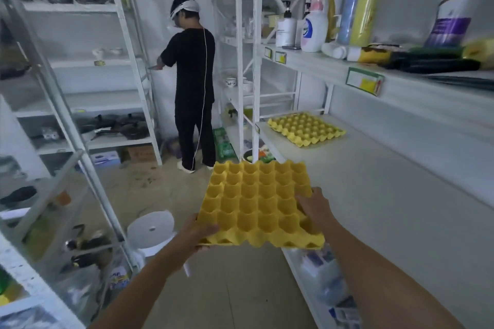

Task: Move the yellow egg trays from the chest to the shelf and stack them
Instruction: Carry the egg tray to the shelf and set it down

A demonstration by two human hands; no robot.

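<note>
I hold a yellow egg tray [256, 203] flat in front of me, over the aisle next to the shelf's front edge. My left hand [196, 232] grips its near left corner. My right hand [314, 207] grips its right edge with the thumb on top. A second yellow egg tray [306, 129] lies flat on the white shelf [374, 184] at the right, towards its far end. The chest is not in view.
A person in black [193, 80] stands at the end of the aisle, back to me, reaching to the left racks. A white stool [151, 231] stands on the floor by my left arm. Bottles [314, 31] and packages fill the upper right shelf. Pans sit on the left racks.
</note>
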